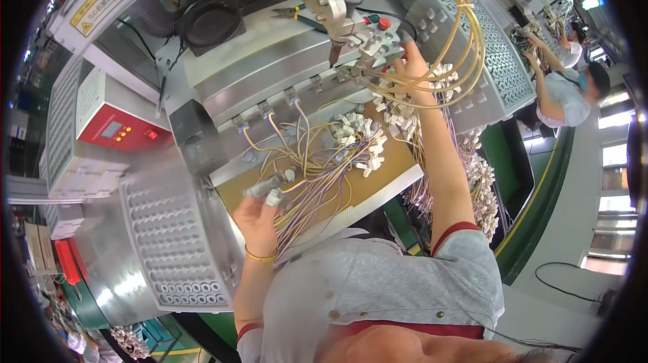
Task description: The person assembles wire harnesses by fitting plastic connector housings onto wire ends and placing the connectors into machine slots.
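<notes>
My left hand (256, 220) is at the near left of a brown board (390, 160), thumb and forefinger close together in pale finger covers. A yellow wire runs up to those fingertips; what they pinch is hidden. Across the board lies a bundle of yellow and purple wires (317, 201) with white connectors (364, 142). Three connector ends sit in small metal holders (268, 108) along the machine's front edge. My right hand (414, 66) reaches to the far right, fingers apart, beside the metal fixture and a red push button (384, 23). Nothing shows in its grasp.
A machine head (332, 9) with a dark tip hangs above the fixture, and looped yellowish tubes (472, 46) pass over my right wrist. Pliers (297, 17) lie on the machine top. A red-and-white control box (118, 123) stands left; more wire bundles (479, 181) hang at right. Another person (567, 96) works beyond.
</notes>
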`<act>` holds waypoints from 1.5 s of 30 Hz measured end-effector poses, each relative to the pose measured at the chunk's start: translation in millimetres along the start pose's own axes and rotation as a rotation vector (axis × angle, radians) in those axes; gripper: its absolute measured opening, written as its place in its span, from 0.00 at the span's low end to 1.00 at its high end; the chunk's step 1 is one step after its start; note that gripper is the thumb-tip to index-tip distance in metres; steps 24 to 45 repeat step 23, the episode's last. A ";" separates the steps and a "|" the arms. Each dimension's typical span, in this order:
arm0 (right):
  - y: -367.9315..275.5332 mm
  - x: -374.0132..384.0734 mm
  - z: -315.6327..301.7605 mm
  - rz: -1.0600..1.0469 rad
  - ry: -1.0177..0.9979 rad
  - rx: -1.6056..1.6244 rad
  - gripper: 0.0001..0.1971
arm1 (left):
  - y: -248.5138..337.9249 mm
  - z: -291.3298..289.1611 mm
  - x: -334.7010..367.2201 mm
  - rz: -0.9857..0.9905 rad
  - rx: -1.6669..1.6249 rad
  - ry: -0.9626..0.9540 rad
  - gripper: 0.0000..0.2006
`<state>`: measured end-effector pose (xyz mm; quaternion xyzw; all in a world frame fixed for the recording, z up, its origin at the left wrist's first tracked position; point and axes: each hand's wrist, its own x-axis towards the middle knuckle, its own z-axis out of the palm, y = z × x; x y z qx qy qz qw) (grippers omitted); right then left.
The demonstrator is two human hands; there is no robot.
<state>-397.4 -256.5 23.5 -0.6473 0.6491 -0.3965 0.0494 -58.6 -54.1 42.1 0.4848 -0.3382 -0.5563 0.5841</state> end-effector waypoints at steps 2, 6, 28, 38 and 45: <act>7.0 14.2 8.2 -0.092 -0.043 -0.083 0.14 | 7.9 7.9 -2.2 0.020 0.011 -0.006 0.08; 16.9 28.1 19.1 -0.161 0.019 -0.302 0.14 | 7.7 10.3 -1.4 0.001 0.046 0.020 0.09; -184.7 -132.8 -9.5 -0.001 -0.969 0.666 0.11 | 19.4 16.2 6.7 -0.172 -0.397 -0.079 0.11; -184.7 -132.8 -9.5 -0.001 -0.969 0.666 0.11 | 19.4 16.2 6.7 -0.172 -0.397 -0.079 0.11; -184.7 -132.8 -9.5 -0.001 -0.969 0.666 0.11 | 19.4 16.2 6.7 -0.172 -0.397 -0.079 0.11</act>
